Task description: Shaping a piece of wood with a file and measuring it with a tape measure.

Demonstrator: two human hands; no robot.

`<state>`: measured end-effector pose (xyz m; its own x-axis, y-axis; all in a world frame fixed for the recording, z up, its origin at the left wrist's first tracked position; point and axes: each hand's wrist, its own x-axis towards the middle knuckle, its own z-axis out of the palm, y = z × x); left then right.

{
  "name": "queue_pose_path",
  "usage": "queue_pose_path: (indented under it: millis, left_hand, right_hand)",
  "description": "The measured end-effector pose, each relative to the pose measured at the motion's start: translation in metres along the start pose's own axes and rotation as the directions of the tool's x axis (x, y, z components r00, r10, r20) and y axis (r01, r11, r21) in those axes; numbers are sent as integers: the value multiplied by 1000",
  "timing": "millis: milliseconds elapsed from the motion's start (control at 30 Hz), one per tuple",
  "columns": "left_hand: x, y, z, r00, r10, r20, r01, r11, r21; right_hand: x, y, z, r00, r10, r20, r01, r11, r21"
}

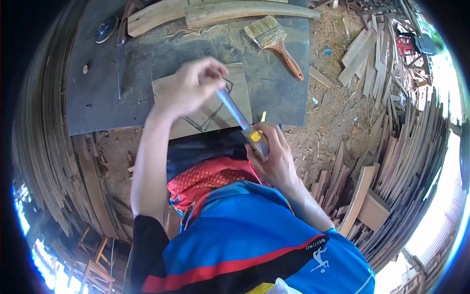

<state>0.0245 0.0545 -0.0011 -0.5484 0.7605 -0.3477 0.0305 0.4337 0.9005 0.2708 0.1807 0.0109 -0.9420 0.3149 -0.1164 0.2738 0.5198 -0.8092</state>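
Slippage is the hazard: your left hand (193, 85) pinches the tape blade's tip over the marked wooden board (205, 100) on the dark worktop (98, 98) while your right hand (271, 157) grips the tape measure (254, 137), so loosened fingers likely let it snap back.

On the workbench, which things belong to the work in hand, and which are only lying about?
In use:
- tape measure, case in the right hand
- its blade, pulled out by the left hand
- wooden board with drawn lines

Lying about:
- paintbrush
- wooden planks at the far edge
- round disc
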Motion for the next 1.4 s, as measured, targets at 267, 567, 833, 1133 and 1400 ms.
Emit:
queue_pose_path:
  millis: [267, 567, 833, 1133, 1400]
  left_hand:
    - [69, 8, 17, 981, 179, -68, -136, 900, 415]
    - [53, 2, 24, 957, 272, -101, -183, 834, 521]
    - [51, -9, 16, 941, 317, -118, -227, 850, 475]
    - [50, -14, 16, 946, 294, -136, -185, 836, 517]
    - [49, -19, 20, 932, 327, -160, -206, 836, 508]
  right_hand:
    - [-32, 16, 14, 999, 17, -44, -18, 1000, -18]
    - [4, 0, 21, 996, 20, -86, -24, 998, -49]
    - [1, 1, 17, 998, -48, -28, 46, 996, -73]
    - [1, -1, 21, 1000, -18, -7, 18, 998, -59]
    - [2, 1, 9, 999, -6, 53, 12, 994, -111]
